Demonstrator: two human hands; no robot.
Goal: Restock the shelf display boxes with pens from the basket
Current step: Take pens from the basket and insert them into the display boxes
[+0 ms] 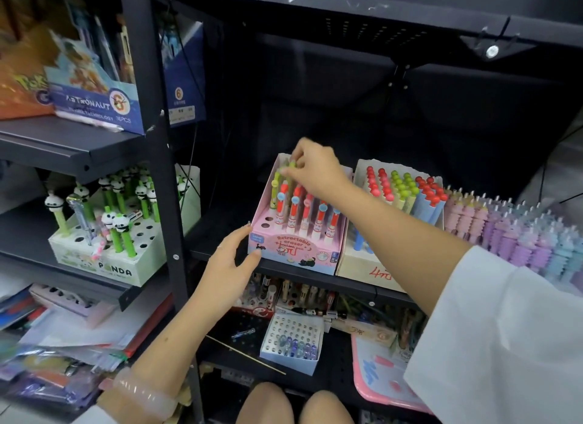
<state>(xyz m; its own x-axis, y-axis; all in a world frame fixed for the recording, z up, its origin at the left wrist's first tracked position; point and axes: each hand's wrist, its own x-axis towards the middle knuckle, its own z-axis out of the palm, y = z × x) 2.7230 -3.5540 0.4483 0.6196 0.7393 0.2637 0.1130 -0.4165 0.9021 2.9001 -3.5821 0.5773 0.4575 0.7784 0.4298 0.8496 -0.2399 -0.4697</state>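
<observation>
A pink display box [293, 253] marked "Retractable eraser" stands on the middle shelf, holding red and green pens [295, 207] in its hole grid. My right hand [315, 168] reaches over its back row and pinches the top of a green pen [291, 164]. My left hand [230, 266] rests with relaxed fingers against the box's front left corner. No basket is in view.
Right of the pink box stands a white box of mushroom-topped pens [400, 187], then rows of pastel pens [517, 234]. A panda pen box [110, 250] sits on the left shelf. A nearly empty white hole-grid box [291, 341] lies on the lower shelf. A black upright post [164, 171] divides the shelves.
</observation>
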